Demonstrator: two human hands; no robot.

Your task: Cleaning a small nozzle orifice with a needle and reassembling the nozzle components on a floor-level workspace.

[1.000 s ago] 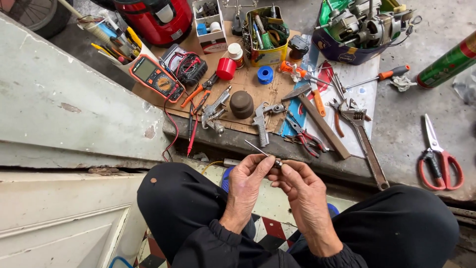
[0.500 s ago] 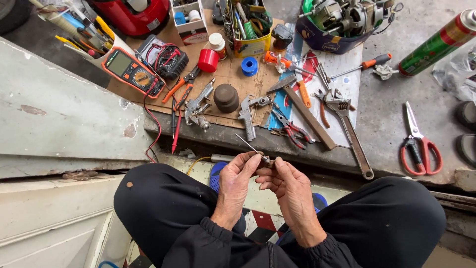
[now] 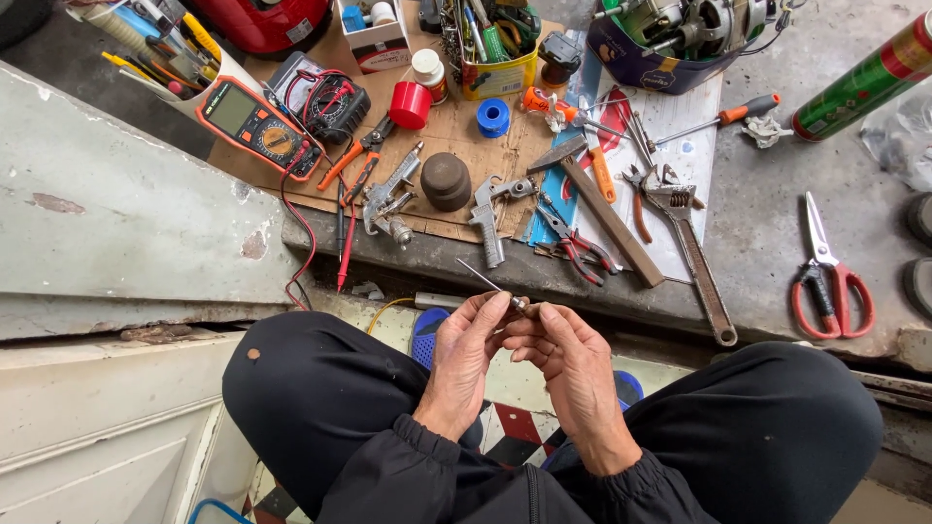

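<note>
My left hand [image 3: 464, 364] and right hand [image 3: 573, 374] meet just above my knees, fingertips together. Between them I pinch a thin metal rod [image 3: 482, 278] with a small dark fitting at its near end. The left thumb and forefinger close on it from one side and the right fingers touch the fitting from the other, so both hands are grasping the same piece. The rod's free end slants up and to the left, toward the edge of the step [image 3: 447, 262] in front of me.

On that step lies a sheet of cardboard [image 3: 456, 146] crowded with tools. Nearest my hands are two grey spray guns [image 3: 388, 199] (one left of centre, one nearer the middle, both on their sides), with a brown round knob [image 3: 446, 180] between them. Further left sits an orange meter [image 3: 259, 126], its red lead [image 3: 347, 243] trailing over the edge. Orange pliers [image 3: 354, 155] lie just beside it. A red cap [image 3: 410, 105] and a blue tape roll [image 3: 492, 117] stand further back.

To the right are a hammer [image 3: 607, 209], red-handled pliers [image 3: 573, 243] and a long wrench [image 3: 694, 257], close together on a pale sheet. Well apart on the concrete lie red scissors [image 3: 825, 277], and a green spray can [image 3: 864, 78] lies tilted beyond them.
</note>
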